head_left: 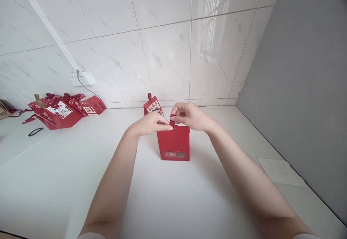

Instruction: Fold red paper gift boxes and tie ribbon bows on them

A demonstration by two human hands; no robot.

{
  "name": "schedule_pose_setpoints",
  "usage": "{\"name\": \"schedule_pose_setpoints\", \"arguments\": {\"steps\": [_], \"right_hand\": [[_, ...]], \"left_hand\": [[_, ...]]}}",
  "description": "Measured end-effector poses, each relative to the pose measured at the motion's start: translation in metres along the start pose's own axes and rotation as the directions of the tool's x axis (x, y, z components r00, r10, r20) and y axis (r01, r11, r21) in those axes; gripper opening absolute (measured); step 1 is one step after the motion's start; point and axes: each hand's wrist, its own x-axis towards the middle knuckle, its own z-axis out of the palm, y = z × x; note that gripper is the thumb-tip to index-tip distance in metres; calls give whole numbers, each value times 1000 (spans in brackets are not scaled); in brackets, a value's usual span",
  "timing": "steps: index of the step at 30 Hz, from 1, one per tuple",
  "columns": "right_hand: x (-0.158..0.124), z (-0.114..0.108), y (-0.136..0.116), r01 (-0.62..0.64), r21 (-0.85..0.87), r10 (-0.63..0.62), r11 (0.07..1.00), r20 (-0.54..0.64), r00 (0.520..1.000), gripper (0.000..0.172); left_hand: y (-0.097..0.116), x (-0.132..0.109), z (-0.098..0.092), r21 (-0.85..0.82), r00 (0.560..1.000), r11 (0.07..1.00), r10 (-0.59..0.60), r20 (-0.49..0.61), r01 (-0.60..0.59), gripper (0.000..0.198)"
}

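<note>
A red paper gift box stands upright on the white tabletop, with a small clear window low on its front. At its top edge, my left hand pinches the box rim with thumb and fingers, beside the ribbon. My right hand grips the short red ribbon loop that rises from the box top. Behind my left hand stands a second red gift box with a printed label and a ribbon loop, its lower part hidden.
Several red gift boxes with ribbons lie at the back left, near a black elastic band. A wall socket with a grey cable is behind them. A white sheet lies at the right, by the grey panel.
</note>
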Motion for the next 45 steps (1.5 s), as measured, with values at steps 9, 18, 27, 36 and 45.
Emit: {"name": "schedule_pose_setpoints", "arguments": {"steps": [9,18,27,36,45], "right_hand": [[2,1,7,60,26,-60,998,9,998,8],[-11,-17,-6,-73,-121,98,990,215,972,32],[-11,-13,-3,-130,-204,190,970,310,931,32],[-9,-8,2,-149,-210,214,966,331,919,41],[-10,-5,-2,-75,-241,151,968,315,937,22]], "left_hand": [[1,-5,-3,38,998,998,38,43,-40,31],[16,-10,-1,3,1000,1000,16,10,-16,27],[15,-8,2,96,997,995,-35,-62,41,30],[14,-8,3,90,996,995,-39,-78,46,30],[14,-6,0,126,999,992,-23,-36,27,36]]}}
